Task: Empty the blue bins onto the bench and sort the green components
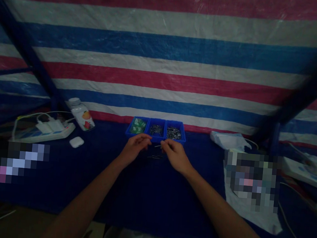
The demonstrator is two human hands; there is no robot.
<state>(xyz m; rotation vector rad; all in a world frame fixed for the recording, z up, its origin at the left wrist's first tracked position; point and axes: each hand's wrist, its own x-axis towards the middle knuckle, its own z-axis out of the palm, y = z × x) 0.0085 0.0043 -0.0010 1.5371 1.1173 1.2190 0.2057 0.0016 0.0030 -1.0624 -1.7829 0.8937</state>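
Observation:
Three joined blue bins stand at the back of the table. Green-and-white packets (138, 125) fill the left bin (128, 129); small dark metal parts (156, 130) lie in the middle bin (156, 138), and shiny metal pieces (173, 133) in the right bin (184, 133). My right hand (174, 152), in front of the right bin, pinches a thin metal pin (157, 146) that points left. Before the left bin, my left hand (136, 145) has its fingers curled together; anything inside them is hidden. Between and just below the hands lie several thin metal pins (155, 157).
On the left are a bottle (82, 114), a power strip (51, 133) and a white case (76, 142). A crumpled plastic bag (230, 141), a white sheet (258, 218) and another power strip (303, 172) lie right. Striped tarpaulin (164, 53) hangs behind the blue table (157, 200).

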